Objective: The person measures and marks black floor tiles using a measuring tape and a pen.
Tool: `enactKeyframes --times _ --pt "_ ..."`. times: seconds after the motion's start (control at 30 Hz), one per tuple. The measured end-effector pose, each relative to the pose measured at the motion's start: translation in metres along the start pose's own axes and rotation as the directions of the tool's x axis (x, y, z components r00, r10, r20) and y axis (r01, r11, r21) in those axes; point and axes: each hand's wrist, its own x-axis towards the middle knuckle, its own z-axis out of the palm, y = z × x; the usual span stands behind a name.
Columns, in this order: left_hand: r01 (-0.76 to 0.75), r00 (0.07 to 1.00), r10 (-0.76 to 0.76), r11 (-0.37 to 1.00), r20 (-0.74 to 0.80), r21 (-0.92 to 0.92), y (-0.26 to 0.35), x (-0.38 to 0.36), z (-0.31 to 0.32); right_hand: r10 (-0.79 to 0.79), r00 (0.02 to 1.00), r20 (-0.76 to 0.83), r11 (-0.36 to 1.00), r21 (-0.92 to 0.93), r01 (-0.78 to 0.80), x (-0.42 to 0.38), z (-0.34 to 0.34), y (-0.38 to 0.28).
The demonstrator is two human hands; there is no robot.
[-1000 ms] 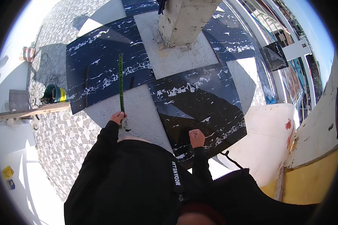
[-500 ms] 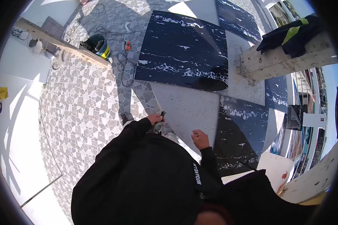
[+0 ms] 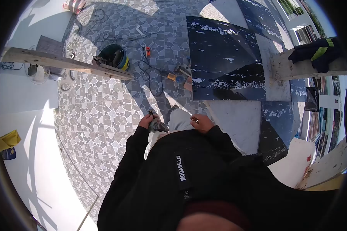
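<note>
Head view shows stone-patterned floor (image 3: 104, 111) beside dark veined slabs (image 3: 227, 50), left grip (image 3: 145, 121) clamped on tape measure (image 3: 157, 125), right grip (image 3: 203, 123) unclear

The bucket (image 3: 122, 54) is dark green with a yellow band. Around it, the floor (image 3: 104, 111) is grey patchwork with pale lines. Right of it, the slab (image 3: 227, 48) is blue-black, white-veined; farther right, the jacket (image 3: 302, 52) is navy and yellow-green.

Sunlit paved floor (image 3: 104, 109) beside a white wall (image 3: 23, 90)
Grey irregular stone shapes pattern the floor, crossed by hard-edged shadows; a wooden beam (image 3: 69, 64) juts from the left, while a rough pale pillar (image 3: 293, 66) and white-framed openings (image 3: 306, 32) stand at right in bright daylight.
</note>
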Motion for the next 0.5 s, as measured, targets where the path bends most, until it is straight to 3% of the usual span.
enactKeyframes --times 0.03,0.1,0.2,0.33,0.5 --pt "0.022 1.0 -0.022 1.0 0.017 0.017 0.01 0.012 -0.011 0.022 1.0 -0.02 1.0 0.014 -0.022 0.012 -0.003 -0.01" --pt "0.009 0.996 -0.001 0.996 -0.09 0.094 0.033 0.042 -0.03 0.002 0.999 -0.039 1.0 -0.009 -0.002 0.046 -0.015 -0.031" --pt "0.039 0.993 -0.033 0.998 -0.109 0.053 0.076 0.081 -0.051 0.066 0.997 0.035 0.998 0.014 -0.067 0.109 -0.03 -0.053" --pt "0.078 0.979 -0.06 0.993 -0.195 0.087 0.152 0.128 -0.072 0.049 0.999 -0.012 0.998 -0.031 -0.049 0.201 -0.041 -0.075" --pt "-0.035 0.954 0.067 0.993 -0.292 0.111 0.298 0.168 -0.054 0.05 0.991 -0.122 0.977 0.213 -0.023 0.262 -0.073 -0.103"
